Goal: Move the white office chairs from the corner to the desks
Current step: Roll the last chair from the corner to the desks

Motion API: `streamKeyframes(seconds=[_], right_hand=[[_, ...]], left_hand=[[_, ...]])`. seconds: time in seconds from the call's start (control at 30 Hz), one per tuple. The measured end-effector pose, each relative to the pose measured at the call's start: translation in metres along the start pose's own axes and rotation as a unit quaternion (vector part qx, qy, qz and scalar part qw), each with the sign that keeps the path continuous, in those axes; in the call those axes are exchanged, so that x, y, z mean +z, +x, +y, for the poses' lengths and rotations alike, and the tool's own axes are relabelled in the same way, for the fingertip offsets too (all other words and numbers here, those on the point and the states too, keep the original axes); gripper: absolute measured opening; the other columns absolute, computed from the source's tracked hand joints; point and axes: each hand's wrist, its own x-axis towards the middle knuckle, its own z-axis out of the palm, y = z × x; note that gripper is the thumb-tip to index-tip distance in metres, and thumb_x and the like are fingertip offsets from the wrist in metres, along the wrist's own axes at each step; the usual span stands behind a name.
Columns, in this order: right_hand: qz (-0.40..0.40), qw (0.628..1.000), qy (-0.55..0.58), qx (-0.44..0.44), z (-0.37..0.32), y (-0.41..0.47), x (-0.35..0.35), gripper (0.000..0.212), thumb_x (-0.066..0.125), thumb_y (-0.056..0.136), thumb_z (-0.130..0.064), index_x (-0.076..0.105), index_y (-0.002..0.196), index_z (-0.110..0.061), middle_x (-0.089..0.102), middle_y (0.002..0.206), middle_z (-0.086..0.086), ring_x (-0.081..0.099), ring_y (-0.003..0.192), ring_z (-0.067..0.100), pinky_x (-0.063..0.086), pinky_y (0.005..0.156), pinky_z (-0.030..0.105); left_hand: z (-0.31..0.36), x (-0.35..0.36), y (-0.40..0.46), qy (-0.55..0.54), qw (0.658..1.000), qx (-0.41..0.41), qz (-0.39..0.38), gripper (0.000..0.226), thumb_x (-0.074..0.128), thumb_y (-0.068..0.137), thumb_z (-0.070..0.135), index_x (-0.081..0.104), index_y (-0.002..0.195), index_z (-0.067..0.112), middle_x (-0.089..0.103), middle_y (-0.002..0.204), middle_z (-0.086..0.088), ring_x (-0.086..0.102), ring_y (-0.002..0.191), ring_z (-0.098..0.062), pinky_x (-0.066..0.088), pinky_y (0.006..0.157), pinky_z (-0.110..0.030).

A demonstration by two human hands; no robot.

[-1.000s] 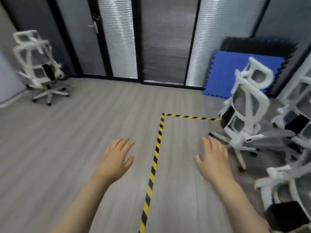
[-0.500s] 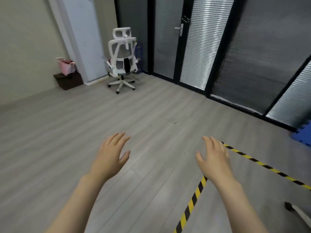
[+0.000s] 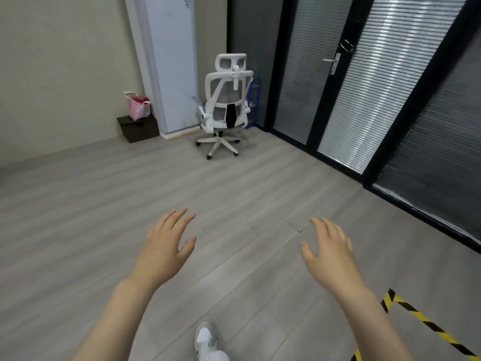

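One white office chair (image 3: 226, 105) with a mesh back, a headrest and a black seat stands on its wheeled base in the far corner, its back turned toward me. My left hand (image 3: 166, 248) and my right hand (image 3: 330, 252) are held out in front of me, palms down, fingers apart, holding nothing. Both hands are well short of the chair, with a stretch of grey floor between. No desks are in view.
A white cabinet (image 3: 171, 63) and a dark box (image 3: 138, 128) with a pink bag (image 3: 139, 106) stand left of the chair. Glass partitions and a door with a handle (image 3: 334, 62) line the right. Yellow-black floor tape (image 3: 421, 319) runs at bottom right. My white shoe (image 3: 207, 340) shows below.
My view has swung left, away from the group of white chairs and the blue mats. The corner chair is now nearer and more central. Both hands stay open and empty.
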Motion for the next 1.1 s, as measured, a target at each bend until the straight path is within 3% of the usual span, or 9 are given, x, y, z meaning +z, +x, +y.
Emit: streamKeyframes(seconds=[0.3, 0.6, 1.1], right_hand=[[0.033, 0.999, 0.032, 0.023, -0.049, 0.256, 0.025, 0.059, 0.054, 0.094, -0.034, 0.035, 0.147, -0.016, 0.036, 0.153, 0.005, 0.026, 0.143, 0.022, 0.019, 0.119, 0.04], [0.001, 0.998, 0.045, 0.044, -0.04, 0.475, 0.064, 0.061, 0.053, 0.095, -0.037, 0.03, 0.148, -0.018, 0.033, 0.154, 0.004, 0.024, 0.143, 0.022, 0.02, 0.119, 0.039], [-0.014, 1.0, 0.022, -0.018, -0.005, 0.905, 0.091, 0.061, 0.05, 0.096, -0.036, 0.028, 0.15, -0.019, 0.031, 0.154, 0.003, 0.022, 0.144, 0.021, 0.015, 0.12, 0.038]], left_hand=[[-0.08, -0.003, 0.258, 0.025, 0.999, 0.02, 0.027, 0.049, 0.06, 0.093, 0.031, 0.049, 0.139, 0.02, 0.039, 0.152, -0.002, 0.028, 0.143, -0.024, 0.022, 0.117, -0.039], [-0.126, 0.05, 0.479, 0.029, 0.999, 0.042, -0.017, 0.049, 0.055, 0.094, 0.036, 0.044, 0.141, 0.025, 0.036, 0.153, 0.003, 0.026, 0.144, -0.02, 0.024, 0.117, -0.039], [-0.135, 0.146, 0.88, 0.029, 0.999, 0.02, 0.001, 0.047, 0.055, 0.094, 0.034, 0.046, 0.139, 0.026, 0.037, 0.151, 0.005, 0.03, 0.14, -0.018, 0.026, 0.113, -0.038]])
